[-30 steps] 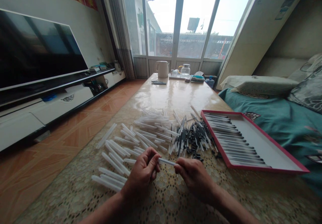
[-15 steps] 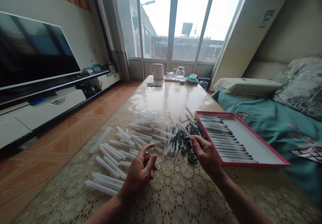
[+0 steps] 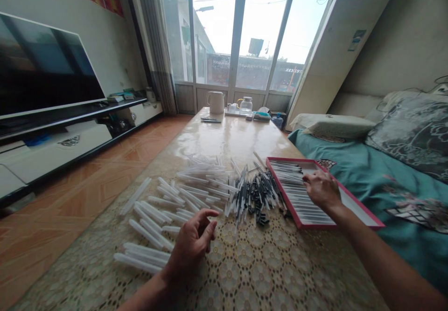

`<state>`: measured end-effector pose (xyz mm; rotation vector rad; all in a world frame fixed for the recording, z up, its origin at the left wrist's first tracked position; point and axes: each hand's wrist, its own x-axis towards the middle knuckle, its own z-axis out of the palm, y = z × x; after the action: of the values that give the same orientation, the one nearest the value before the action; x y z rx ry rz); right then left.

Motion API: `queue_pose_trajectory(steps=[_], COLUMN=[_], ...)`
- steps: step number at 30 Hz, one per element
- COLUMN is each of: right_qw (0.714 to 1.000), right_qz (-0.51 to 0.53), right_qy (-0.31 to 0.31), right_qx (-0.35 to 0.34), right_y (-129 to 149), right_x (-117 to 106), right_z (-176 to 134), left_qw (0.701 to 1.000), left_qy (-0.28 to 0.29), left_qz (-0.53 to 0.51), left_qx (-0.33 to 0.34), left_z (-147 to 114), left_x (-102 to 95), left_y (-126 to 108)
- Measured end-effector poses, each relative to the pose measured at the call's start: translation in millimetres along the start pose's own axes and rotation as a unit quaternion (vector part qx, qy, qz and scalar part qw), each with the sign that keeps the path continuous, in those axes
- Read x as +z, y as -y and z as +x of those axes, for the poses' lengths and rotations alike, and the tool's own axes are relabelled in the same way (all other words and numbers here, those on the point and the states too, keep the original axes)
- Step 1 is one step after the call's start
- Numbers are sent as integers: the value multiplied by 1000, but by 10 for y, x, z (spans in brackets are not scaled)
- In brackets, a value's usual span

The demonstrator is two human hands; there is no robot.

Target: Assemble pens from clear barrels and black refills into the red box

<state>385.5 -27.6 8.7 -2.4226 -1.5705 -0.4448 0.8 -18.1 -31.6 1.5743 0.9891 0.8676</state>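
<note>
My right hand (image 3: 324, 190) is over the shallow pink-edged box (image 3: 296, 217), its fingers pinched at the dark end of a pen in the row; the grip is partly hidden. Inside, pens (image 3: 308, 208) with pale barrels and dark ends lie side by side. My left hand (image 3: 193, 243) rests above the table, thumb and index finger apart, with nothing visible in it. Close to it are scattered clear plastic pen barrels (image 3: 149, 255). Between the hands lies a pile of dark, thin pen parts (image 3: 241, 187) with small black caps (image 3: 261, 217).
The table (image 3: 238, 283) has a patterned covering. Toward its far end stand a pale jug (image 3: 216, 102), a glass pot (image 3: 246, 105) and a tissue pack (image 3: 262, 116). A sofa with a teal cover (image 3: 350, 162) borders the right side; a television (image 3: 45, 68) is at left.
My right hand has moved right with a pen, from the dark pile to over the box. My left hand has stayed nearly in place. The view has shifted slightly.
</note>
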Motion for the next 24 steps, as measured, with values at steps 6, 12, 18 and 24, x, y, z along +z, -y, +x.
queue_pose_trajectory(steps=[6,12,18,24], right_qw=[996,996,994,956], right_qz=[-47,-45,10,239], right_qy=[10,-23,-67,0], right_qx=[-70,-76,-88,-169], right_y=[-135,-41,375,1164], right_x=[236,316,189,13], right_z=[46,74,-91,-640], left_qw=[1000,1000,1000,1000], left_qy=[3,-2,5,-5], left_qz=[-1,-8,-2,7], left_qx=[2,5,11,10], left_z=[-12,-25,-26,-18], left_x=[10,14,9,-15], left_y=[-3,10,10,-42])
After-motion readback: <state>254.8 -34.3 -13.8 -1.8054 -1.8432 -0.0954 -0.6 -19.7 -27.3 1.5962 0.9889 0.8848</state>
